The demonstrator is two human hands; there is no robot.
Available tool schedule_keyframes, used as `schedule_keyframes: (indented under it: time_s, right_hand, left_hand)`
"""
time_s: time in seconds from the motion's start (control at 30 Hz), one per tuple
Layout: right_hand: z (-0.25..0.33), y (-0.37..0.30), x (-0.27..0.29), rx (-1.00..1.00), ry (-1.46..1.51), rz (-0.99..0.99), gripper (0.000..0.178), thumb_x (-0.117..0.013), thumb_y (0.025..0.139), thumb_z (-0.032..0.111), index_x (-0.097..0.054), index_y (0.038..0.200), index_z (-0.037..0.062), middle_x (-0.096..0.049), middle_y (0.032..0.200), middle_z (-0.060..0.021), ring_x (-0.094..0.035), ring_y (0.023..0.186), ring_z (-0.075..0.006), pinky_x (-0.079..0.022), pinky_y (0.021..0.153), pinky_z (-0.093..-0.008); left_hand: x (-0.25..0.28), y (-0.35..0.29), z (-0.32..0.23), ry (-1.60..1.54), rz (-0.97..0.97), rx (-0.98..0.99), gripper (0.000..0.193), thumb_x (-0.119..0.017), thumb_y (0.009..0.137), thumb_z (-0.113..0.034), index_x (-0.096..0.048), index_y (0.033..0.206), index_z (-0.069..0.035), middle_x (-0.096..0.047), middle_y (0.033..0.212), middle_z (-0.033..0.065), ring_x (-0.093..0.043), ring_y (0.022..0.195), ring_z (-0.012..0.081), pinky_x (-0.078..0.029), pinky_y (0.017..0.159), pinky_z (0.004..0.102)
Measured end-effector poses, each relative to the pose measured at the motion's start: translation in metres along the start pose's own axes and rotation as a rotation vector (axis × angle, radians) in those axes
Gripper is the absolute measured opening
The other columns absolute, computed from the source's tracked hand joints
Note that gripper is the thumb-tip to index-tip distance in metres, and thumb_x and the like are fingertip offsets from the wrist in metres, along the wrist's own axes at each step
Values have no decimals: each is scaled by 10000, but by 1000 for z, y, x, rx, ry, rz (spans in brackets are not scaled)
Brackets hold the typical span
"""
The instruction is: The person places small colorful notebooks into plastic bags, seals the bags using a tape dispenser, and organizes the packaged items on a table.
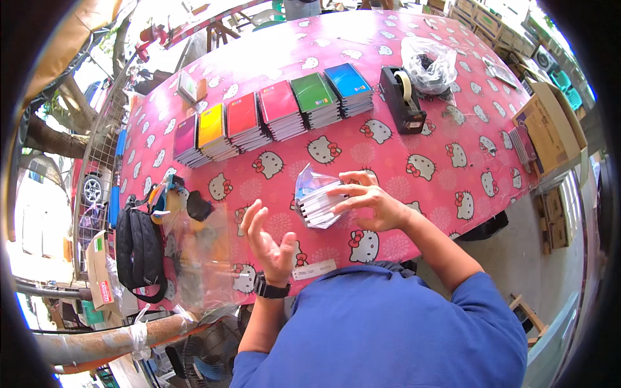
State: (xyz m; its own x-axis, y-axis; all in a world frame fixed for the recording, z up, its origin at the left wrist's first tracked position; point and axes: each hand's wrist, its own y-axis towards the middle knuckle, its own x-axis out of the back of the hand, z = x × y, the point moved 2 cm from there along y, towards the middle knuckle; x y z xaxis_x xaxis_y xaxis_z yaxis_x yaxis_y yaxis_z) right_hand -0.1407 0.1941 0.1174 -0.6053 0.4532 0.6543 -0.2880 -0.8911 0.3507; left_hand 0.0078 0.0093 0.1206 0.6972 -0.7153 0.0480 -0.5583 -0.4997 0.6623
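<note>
By the near edge of the table (440, 207), a white paper strip (314, 269) lay just before the person's blue shirt (401, 330). The left hand (268, 249), a black watch (272, 287) at its wrist, hung with fingers loosely spread, grasping nothing. Just beyond the strip was a bundle of spiral notebooks (318, 205) in clear plastic, white page edges showing. The right hand (372, 202) reached over its right side, fingers parted and bent; I cannot tell whether they gripped it. Toward the near left corner sat a black backpack (139, 249), with clear plastic sheets (197, 265) beside it. Farther off, six notebook stacks (281, 110) ran in a slanting row: purple nearest the left edge, then yellow, red, pinkish red, green and blue. Right of the blue stack stood a black tape dispenser (410, 121); beyond it, toward the far edge, lay a clear plastic bag (432, 68) with something dark inside.
</note>
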Motion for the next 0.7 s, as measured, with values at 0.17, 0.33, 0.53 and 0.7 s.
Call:
schedule_keyframes:
  time_s: [0.17,0.33,0.53,0.7]
  right_hand:
    - [-7,3,1,-20,1,88,571,-652,565,38,-648,1087,273,-438,1383,42,-269,1314,-312,-219,1034,-516]
    - [-4,5,4,9,-64,239,655,-707,556,87,-608,1167,304,-310,1467,21,-132,1364,-353,-158,1054,-548]
    - [-13,10,0,32,59,330,645,-767,571,199,-603,1189,281,-260,1490,-36,-172,1346,-376,-154,1053,-555]
    - [-53,30,23,-383,764,-265,260,-643,847,140,-554,1074,51,-604,1089,-84,-566,986,-133,-480,811,-278]
  left_hand:
    - [7,-22,24,377,641,52,609,-601,679,-137,-487,1277,-109,-419,1377,69,-269,1313,360,-200,1065,465]
    - [1,-3,21,541,828,-24,673,-598,645,-126,-482,1300,-231,-403,1400,4,-168,1363,357,-130,1082,511]
    - [-14,7,18,574,1003,-57,672,-609,661,-125,-477,1294,-310,-339,1437,-30,-119,1380,361,-67,1079,596]
    - [-17,0,18,651,933,-100,677,-636,650,-109,-470,1276,-304,-358,1409,-19,-175,1356,373,-119,1061,625]
